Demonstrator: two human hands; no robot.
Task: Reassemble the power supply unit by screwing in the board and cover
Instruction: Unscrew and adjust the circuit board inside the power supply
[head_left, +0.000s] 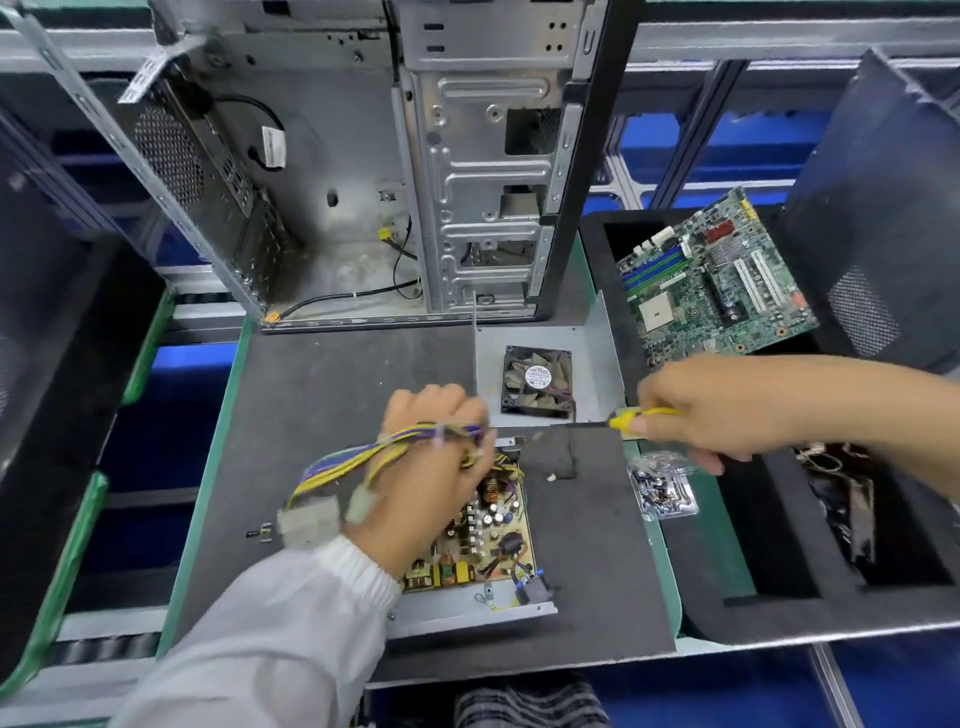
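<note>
The left hand (431, 467) is gripping a bunch of yellow & purple wires (363, 457) over the tan circuit board (493, 535), which is sitting in its grey metal tray (467, 608) near the dark mat's (322, 395) front edge. The right hand (711, 410) is closed round a yellow-handled screwdriver (618, 420), w/ the grey fan cover (592, 358) just behind.

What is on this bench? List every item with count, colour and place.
computer case: one, grey metal, open, back of mat
power supply board: one, tan, in its metal base, front centre
cable bundle: one, yellow and purple, white plugs, in left hand
cover with fan: one, grey, black fan, behind the board
motherboard: one, green, right tray
screw bag: one, clear, right edge of mat
screwdriver: one, yellow handle, in right hand
hands: left on cables, right on screwdriver
</note>
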